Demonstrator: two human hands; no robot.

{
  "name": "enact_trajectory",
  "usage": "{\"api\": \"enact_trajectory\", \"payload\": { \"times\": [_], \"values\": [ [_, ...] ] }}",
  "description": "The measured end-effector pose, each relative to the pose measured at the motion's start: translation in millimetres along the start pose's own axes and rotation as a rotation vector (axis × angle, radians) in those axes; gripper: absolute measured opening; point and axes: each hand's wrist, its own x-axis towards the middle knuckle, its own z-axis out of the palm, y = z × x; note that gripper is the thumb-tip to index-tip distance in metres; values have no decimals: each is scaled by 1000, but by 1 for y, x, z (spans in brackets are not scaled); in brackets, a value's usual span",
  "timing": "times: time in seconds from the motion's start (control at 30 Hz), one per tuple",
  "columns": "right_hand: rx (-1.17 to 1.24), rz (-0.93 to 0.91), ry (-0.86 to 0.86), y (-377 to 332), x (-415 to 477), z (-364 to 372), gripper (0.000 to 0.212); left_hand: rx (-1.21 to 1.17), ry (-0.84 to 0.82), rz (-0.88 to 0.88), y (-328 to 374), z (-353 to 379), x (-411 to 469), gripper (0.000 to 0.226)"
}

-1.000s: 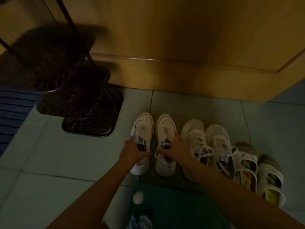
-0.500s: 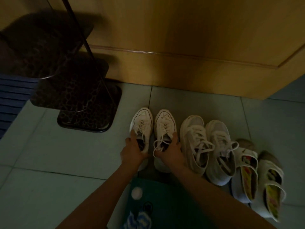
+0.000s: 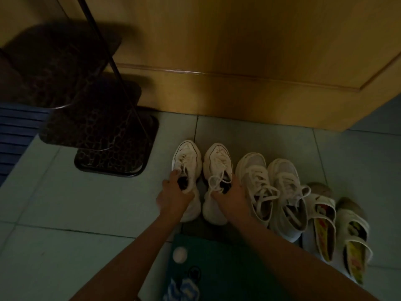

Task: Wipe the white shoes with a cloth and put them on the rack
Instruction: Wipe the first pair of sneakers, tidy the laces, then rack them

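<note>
Gripping the collars of the two white shoes (image 3: pixel 201 179) at frame centre on the floor, left hand (image 3: pixel 173 197) and right hand (image 3: pixel 231 195) clenched on one each, rack (image 3: pixel 97 127) upper left empty, no cloth visible — task looks barely begun.

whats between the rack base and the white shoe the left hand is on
Nothing: in the head view, only bare floor tile separates the rack's dark bottom tray from the white shoe gripped by the left hand.
</note>
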Motion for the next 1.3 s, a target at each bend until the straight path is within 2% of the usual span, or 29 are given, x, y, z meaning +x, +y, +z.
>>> {"api": "enact_trajectory", "payload": {
  "times": [0.1, 0.17, 0.23, 0.4, 0.53, 0.67, 0.87, 0.97, 1.07, 1.2, 1.3],
  "values": [
    [29, -33, 18, -6, -3, -9, 73, -6, 11, 36, 13, -12, -2, 69],
    [37, -97, 123, -13, -8, -17, 56, -1, 21, 62, 25, -24, -9, 69],
    [69, -113, 147, -23, -16, -30, 47, 2, 37, 91, 39, -38, -18, 69],
    [143, -176, 159, -48, -51, -81, 56, 78, 97, 201, 85, -84, -52, 71],
    [162, -230, 195, -60, -88, -125, 76, 99, 112, 284, 124, -118, -92, 74],
    [173, -271, 233, -56, -139, -162, 72, 78, 158, 339, 145, -129, -151, 72],
    [154, -218, 256, 10, -210, -157, 83, -44, 139, 247, 100, -77, -234, 71],
    [145, -247, 259, 49, -240, -142, 65, -48, 125, 210, 64, -44, -267, 70],
    [126, -175, 242, 89, -256, -123, 51, -91, 94, 192, 38, -17, -294, 64],
    [88, -146, 261, 121, -281, -106, 55, -16, 29, 125, 10, 9, -315, 65],
    [15, -99, 195, 126, -294, -101, 62, 36, 0, 105, -5, 19, -322, 66]
  ]
}}
